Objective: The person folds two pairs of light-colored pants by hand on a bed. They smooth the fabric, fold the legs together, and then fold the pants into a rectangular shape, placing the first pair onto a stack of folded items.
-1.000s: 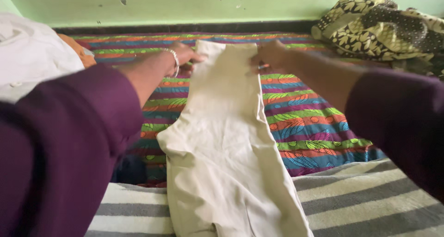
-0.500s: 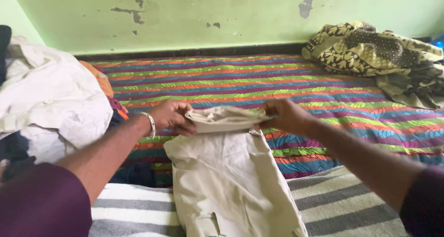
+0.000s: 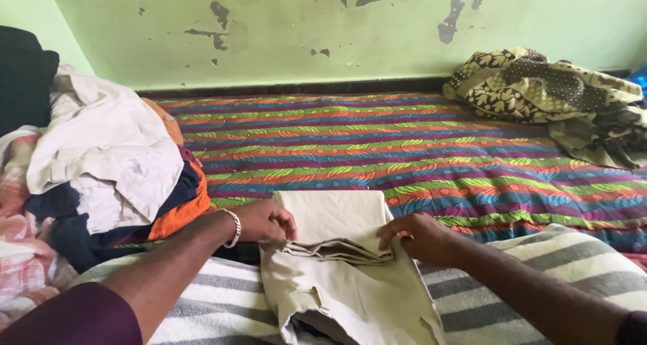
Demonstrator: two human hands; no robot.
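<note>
A pair of cream trousers lies folded over on itself at the near edge of the bed, leg ends doubled back onto the waist part. My left hand, with a silver bangle on the wrist, pinches the left corner of the folded-over leg ends. My right hand grips the right corner of the same layer. Both hands rest low on the cloth, on a grey and white striped blanket.
A heap of white, orange and dark clothes lies at the left. A brown and cream patterned cloth is bunched at the far right by the green wall. A bright striped bedsheet covers the mattress.
Both hands pulled the far leg ends of the trousers toward me and laid them over the near part, so the long garment is now folded in half.
</note>
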